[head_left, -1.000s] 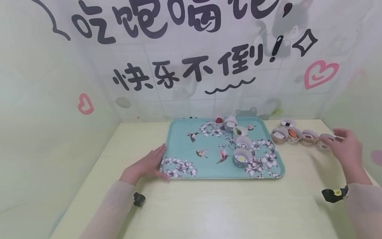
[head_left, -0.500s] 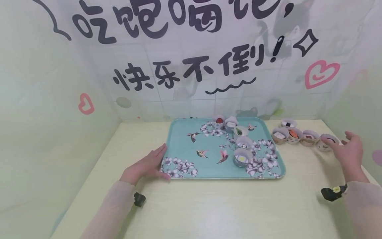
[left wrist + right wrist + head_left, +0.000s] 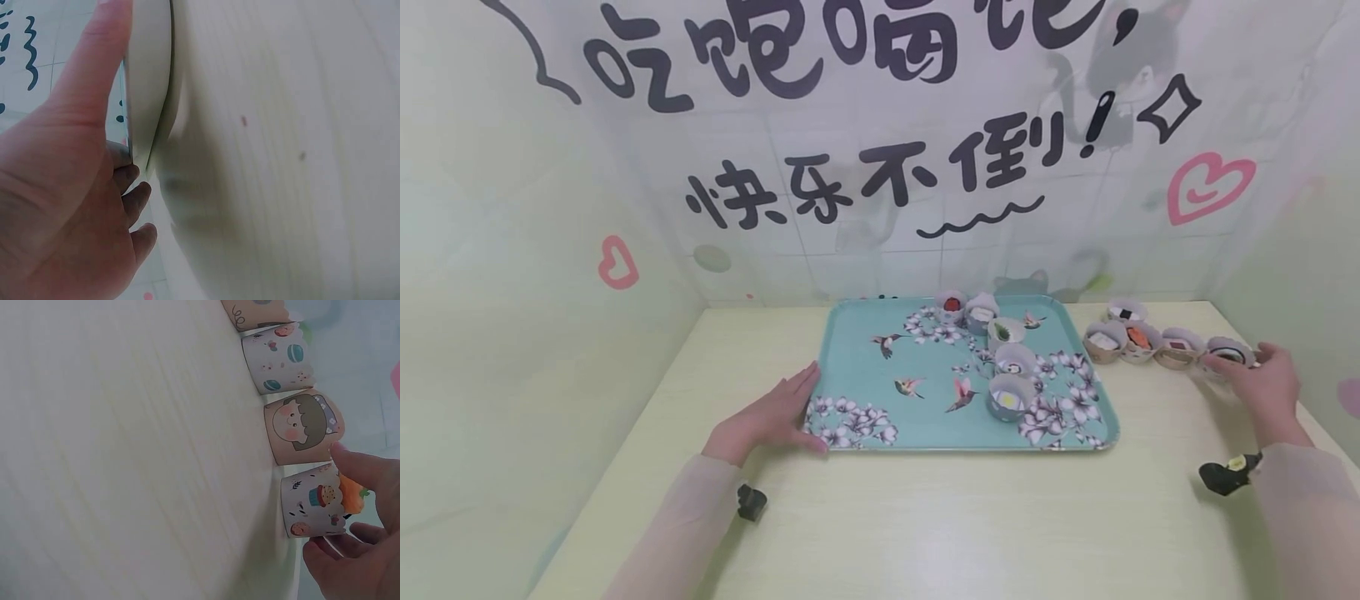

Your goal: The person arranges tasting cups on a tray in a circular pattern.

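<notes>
At the left edge of the pale blue tray (image 3: 857, 358), my left hand (image 3: 767, 417) rests with long fingers along the rim and the thumb at its front corner. In the left wrist view this thumb (image 3: 94, 69) lies along the tray's side. My right hand (image 3: 1262, 383) is round the rightmost paper cup (image 3: 312, 506), thumb on one side and fingertips on the other; the cup stands on the table. An orange piece (image 3: 352, 495) shows above its rim. Beside it stands a brown paper cup (image 3: 303, 428) with a cartoon face.
Several paper cups holding small toy-like food pieces form a bent line on the tray, from a back cup (image 3: 950, 307) to a front cup (image 3: 1010, 398). More cups stand on the table (image 3: 925, 525) right of the tray, including a back one (image 3: 1126, 311). Printed curtains (image 3: 880, 225) enclose the table.
My right hand has come down and slightly left, its fingers closing in on both sides of the rightmost paper cup. The left hand and the tray have stayed put.
</notes>
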Demonstrator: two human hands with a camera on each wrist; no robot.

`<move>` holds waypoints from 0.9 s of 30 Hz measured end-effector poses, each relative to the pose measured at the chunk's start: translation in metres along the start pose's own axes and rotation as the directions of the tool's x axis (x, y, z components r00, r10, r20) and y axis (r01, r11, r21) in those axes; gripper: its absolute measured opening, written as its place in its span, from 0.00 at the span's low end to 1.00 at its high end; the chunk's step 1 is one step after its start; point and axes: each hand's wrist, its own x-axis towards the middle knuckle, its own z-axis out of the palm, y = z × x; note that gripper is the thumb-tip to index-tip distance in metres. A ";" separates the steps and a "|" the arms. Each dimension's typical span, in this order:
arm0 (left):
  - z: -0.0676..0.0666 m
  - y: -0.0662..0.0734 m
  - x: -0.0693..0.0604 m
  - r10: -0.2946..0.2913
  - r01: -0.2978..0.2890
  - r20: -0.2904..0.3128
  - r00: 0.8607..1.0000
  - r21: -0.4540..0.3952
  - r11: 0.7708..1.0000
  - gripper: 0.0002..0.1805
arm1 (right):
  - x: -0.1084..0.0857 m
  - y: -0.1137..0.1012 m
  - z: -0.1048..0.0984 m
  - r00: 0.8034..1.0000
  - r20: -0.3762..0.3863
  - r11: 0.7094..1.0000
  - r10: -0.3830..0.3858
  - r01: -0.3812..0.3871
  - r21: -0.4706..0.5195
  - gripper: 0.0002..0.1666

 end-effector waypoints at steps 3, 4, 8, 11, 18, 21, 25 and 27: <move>0.000 0.000 0.000 -0.002 0.002 0.000 1.000 -0.002 1.000 0.74 | 0.003 0.002 0.001 1.000 0.009 1.000 -0.007 0.007 -0.012 0.60; 0.000 0.000 0.000 -0.004 0.004 0.001 1.000 -0.002 1.000 0.74 | 0.003 0.002 0.001 1.000 0.011 1.000 -0.005 0.006 -0.019 0.60; 0.000 0.000 0.000 -0.013 0.013 0.008 1.000 -0.006 1.000 0.74 | 0.003 0.001 0.002 1.000 0.013 0.999 0.016 -0.016 -0.040 0.59; 0.000 0.000 0.000 -0.016 0.016 0.012 1.000 -0.008 1.000 0.74 | 0.001 -0.001 0.002 1.000 0.008 0.997 0.015 -0.014 -0.072 0.59; 0.001 0.000 0.001 -0.015 0.015 0.007 1.000 -0.008 1.000 0.74 | -0.001 -0.003 0.000 1.000 0.000 0.993 -0.016 0.016 -0.113 0.56; 0.001 -0.001 0.001 -0.013 0.013 0.007 1.000 -0.004 1.000 0.74 | 0.001 -0.001 -0.001 1.000 0.009 0.994 -0.001 0.002 -0.107 0.56; 0.001 0.000 0.001 -0.015 0.015 0.007 1.000 -0.004 1.000 0.74 | 0.002 0.000 -0.003 1.000 0.007 0.994 0.017 -0.016 -0.111 0.55; 0.000 0.001 0.001 -0.021 0.021 0.010 1.000 -0.009 1.000 0.74 | 0.001 0.000 -0.004 1.000 0.000 0.993 0.016 -0.016 -0.119 0.55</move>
